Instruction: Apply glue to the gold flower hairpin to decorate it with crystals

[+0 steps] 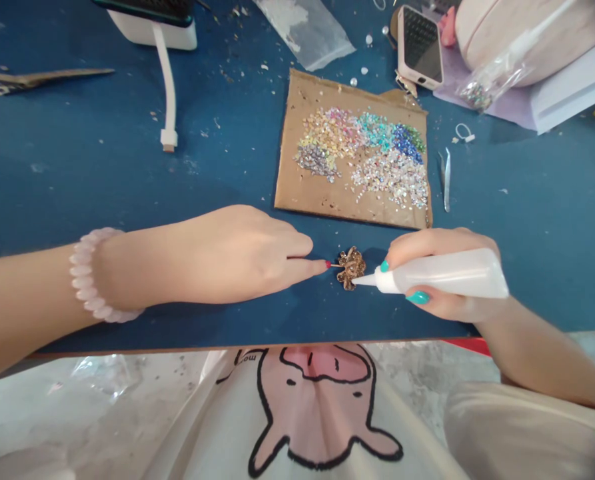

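Observation:
My left hand (227, 257), with a pink bead bracelet (84, 280) at the wrist, reaches in from the left. Its fingers are closed, and the red-nailed fingertip meets the thin stem of a brown, glittery flower-shaped ornament (351, 267) near the table's front edge. The thumb is hidden beneath the hand. My right hand (442, 273), its nails turquoise, grips a translucent white squeeze bottle (454, 275) lying nearly level. The bottle's narrow nozzle points left, and its tip touches or almost touches the ornament's lower petal; I cannot tell which.
Behind the ornament lies a cardboard sheet (312, 197) bearing heaps of small coloured rhinestones (390, 177). Tweezers (446, 180) rest to its right. Farther back are a phone (420, 47), a clear plastic bag (317, 33), and a white cable (166, 80). Scissors-like metal (42, 78) lies left.

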A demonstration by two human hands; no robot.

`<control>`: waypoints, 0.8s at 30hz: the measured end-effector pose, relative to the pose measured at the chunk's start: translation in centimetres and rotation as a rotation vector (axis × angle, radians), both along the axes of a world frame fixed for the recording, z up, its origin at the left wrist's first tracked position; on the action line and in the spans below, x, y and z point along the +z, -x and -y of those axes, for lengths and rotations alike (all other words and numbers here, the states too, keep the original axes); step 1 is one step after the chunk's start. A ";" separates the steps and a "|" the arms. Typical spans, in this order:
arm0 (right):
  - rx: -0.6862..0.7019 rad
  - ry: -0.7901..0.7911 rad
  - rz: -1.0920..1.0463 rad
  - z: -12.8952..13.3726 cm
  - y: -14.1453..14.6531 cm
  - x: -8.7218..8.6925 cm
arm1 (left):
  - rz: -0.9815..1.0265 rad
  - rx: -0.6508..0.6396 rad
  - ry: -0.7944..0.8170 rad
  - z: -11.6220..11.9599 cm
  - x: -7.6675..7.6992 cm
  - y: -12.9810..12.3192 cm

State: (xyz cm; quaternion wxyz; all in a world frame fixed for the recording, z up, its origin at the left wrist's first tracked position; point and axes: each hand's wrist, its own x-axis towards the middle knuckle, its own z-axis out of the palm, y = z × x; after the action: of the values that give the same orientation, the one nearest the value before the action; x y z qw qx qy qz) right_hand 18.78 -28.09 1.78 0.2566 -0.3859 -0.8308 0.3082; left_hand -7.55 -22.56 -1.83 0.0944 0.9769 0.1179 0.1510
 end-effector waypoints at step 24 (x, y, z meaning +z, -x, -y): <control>-0.007 -0.176 0.004 0.4 0.7 -1.0 | -0.091 -0.017 -0.177 0.0 0.1 -0.3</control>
State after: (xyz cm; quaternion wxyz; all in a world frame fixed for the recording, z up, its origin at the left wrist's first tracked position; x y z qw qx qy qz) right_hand 18.05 -28.46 0.75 0.2890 -0.3651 -0.8539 0.2325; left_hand -7.28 -22.59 -1.72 0.0037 0.9883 0.0999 0.1153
